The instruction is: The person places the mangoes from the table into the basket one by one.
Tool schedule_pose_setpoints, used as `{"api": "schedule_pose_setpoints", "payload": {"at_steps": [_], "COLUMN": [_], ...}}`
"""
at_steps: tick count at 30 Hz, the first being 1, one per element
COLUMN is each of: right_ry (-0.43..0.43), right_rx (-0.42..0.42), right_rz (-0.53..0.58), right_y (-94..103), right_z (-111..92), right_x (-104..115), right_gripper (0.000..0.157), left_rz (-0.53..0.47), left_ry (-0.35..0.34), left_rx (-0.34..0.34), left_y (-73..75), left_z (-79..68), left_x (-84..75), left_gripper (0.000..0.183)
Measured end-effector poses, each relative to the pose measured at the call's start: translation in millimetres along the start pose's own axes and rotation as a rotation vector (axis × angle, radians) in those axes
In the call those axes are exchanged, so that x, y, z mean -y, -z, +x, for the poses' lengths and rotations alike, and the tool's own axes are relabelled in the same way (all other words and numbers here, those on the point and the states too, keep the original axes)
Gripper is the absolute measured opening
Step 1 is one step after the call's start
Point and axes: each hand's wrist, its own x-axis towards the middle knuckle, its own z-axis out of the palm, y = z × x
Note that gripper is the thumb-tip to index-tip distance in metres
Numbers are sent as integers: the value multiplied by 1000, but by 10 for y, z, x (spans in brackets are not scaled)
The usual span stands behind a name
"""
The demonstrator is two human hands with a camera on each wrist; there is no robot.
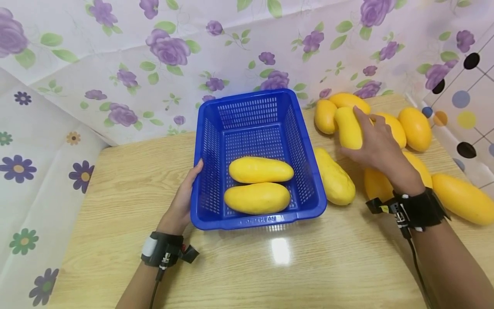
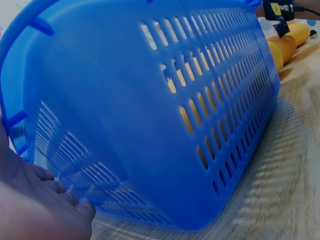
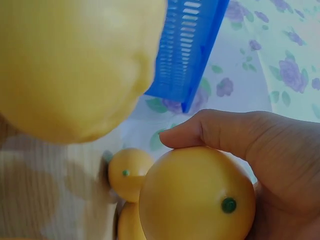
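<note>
Thumb over the rim, my left hand (image 1: 184, 197) grips the left side of a blue plastic basket (image 1: 258, 221). In the left wrist view its fingers (image 2: 60, 192) lie along the outside of the slotted wall. Inside the basket, two yellow mangoes (image 1: 261, 170) lie side by side near the front. To the right of the basket, my right hand (image 1: 376, 141) holds another yellow mango (image 1: 348, 128) above the pile. The right wrist view shows the thumb across the top of this held mango (image 3: 195, 195), its green stem end facing the camera.
Beside the basket's right wall lies a bumpy yellow fruit (image 1: 333, 177). Several more mangoes (image 1: 414, 128) lie at the right of the wooden table (image 1: 127, 193), one (image 1: 463, 198) near its right edge. Flowered sheeting (image 1: 127, 103) rises behind and at the left.
</note>
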Motion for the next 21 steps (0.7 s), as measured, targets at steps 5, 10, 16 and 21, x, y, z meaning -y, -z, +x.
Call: {"api": "schedule_pose_setpoints", "payload": {"at_steps": [5,10,16,21], "right_ry": [48,92,146,193], "right_rx": [-6,-17,-40,-62], "right_rz": [20,36,47,46], "right_y": [37,56,29,17], "right_z": [-36,-85,-135,-167], "right_x": [71,150,227,295], "right_gripper": [111,111,108,107], "left_rz": [2,-6,-10,-8], "left_ry": [2,-4,1,-6], "left_rx": [-5,-2,6,4], "left_y": [-3,-2,1,5], "left_z": [-2,-1,0,1], "left_x": [-8,1,3,8], "left_gripper": [69,69,68,69]}}
